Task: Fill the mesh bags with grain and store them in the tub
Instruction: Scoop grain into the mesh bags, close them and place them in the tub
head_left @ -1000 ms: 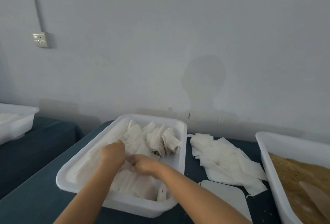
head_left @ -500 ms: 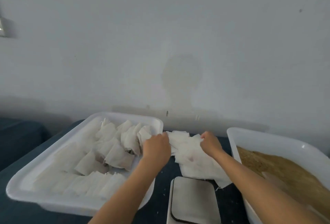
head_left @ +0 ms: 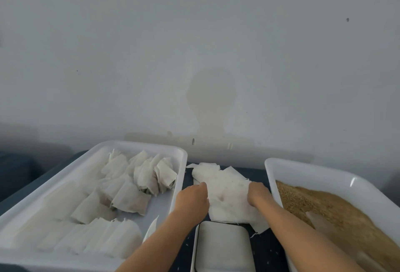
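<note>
Hands sit on the pile of empty bags that lies on the dark table, between the two white tubs. The left hand is at the pile's left edge, fingers curled down onto the mesh; the right hand is at its right edge, fingers likewise bent into the bags. Whether either has actually pinched a bag free I cannot tell, since the fingertips are hidden under the knuckles and the picture is a little blurred.

The left tub holds the filled bags: a loose bunch standing tilted toward the far end, several flatter ones in the middle, and a neat row lying along the near side. One bag leans against the tub's right wall just beside the left forearm.

The right tub is heaped with brown grain, and a pale scoop-like piece lies half sunk in it.

Near the front edge, between the forearms, sits a small flat scale with a pale top, just touching the pile's near edge. A few stray grains dot the table around it. Behind everything is a plain grey wall with a faint stain.
</note>
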### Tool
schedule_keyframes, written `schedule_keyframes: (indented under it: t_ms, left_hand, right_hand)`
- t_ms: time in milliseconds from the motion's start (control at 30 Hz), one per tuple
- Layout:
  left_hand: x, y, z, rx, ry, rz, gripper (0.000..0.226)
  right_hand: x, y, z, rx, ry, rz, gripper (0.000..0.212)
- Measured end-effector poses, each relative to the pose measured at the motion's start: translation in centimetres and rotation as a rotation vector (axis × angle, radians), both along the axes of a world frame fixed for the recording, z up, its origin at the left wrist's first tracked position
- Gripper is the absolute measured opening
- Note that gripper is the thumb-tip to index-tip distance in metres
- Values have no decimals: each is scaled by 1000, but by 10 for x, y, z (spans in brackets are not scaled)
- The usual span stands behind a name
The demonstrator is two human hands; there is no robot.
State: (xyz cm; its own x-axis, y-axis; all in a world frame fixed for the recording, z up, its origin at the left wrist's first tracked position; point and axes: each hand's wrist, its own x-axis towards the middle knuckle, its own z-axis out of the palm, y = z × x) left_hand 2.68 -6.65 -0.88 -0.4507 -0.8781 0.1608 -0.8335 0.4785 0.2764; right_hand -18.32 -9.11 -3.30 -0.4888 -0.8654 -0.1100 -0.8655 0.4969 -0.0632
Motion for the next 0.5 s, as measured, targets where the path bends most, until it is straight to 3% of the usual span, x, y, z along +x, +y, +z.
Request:
schedule_keyframes:
  t_ms: [100,133,233,333,500]
  left_hand:
    - [1,1,1,-1,20,-7,5]
    - [1,1,1,-5,34,-2,6]
    - [0,1,4,-26,90,18,14]
    - [-4,2,11,-70,161,16,17]
    - [-30,18,29,-7,400,-52,6]
  right_hand:
    - [4,5,25,-150,50,116,15]
    - [3,9,36,-217,0,135,20]
    - [-8,24,73,-401,-339,148,40]
    - [-27,53,108,-566,-770,107,28]
    - [-67,110,134,-652,-1078,144,19]
